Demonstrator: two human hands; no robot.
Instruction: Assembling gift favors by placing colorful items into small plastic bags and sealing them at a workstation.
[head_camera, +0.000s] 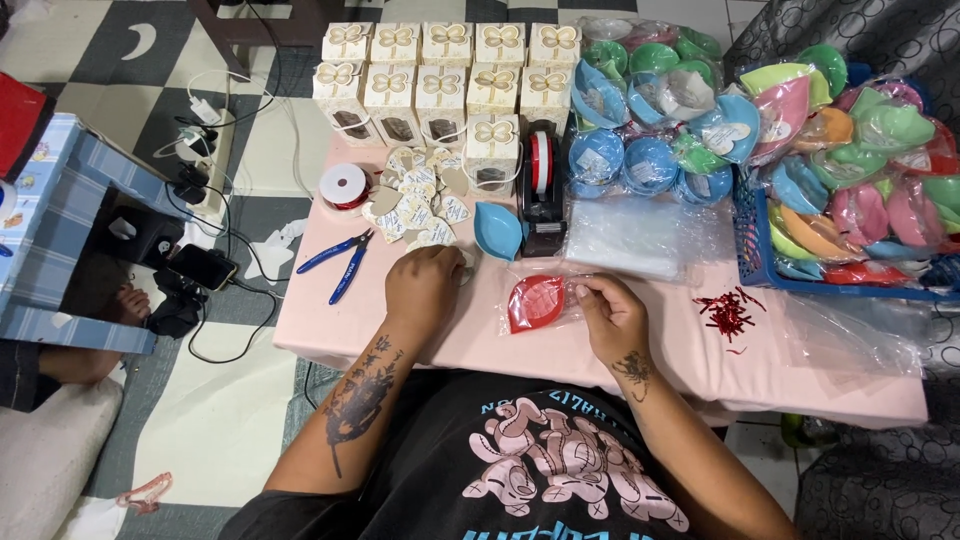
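A red leaf-shaped dish inside a clear plastic bag lies on the pink table in front of me. My right hand pinches the bag's edge at the dish's right side. My left hand rests on the table with fingers curled, at the near edge of a pile of heart-shaped paper tags; whether it holds a tag is hidden. A blue leaf-shaped dish sits unbagged just beyond, next to a black tape dispenser.
Cream gift boxes stand in rows at the back. Bagged coloured dishes pile up right, more in a blue basket. Clear bags, red twist ties, blue pliers, a red ribbon spool. Power strip with cables on the floor.
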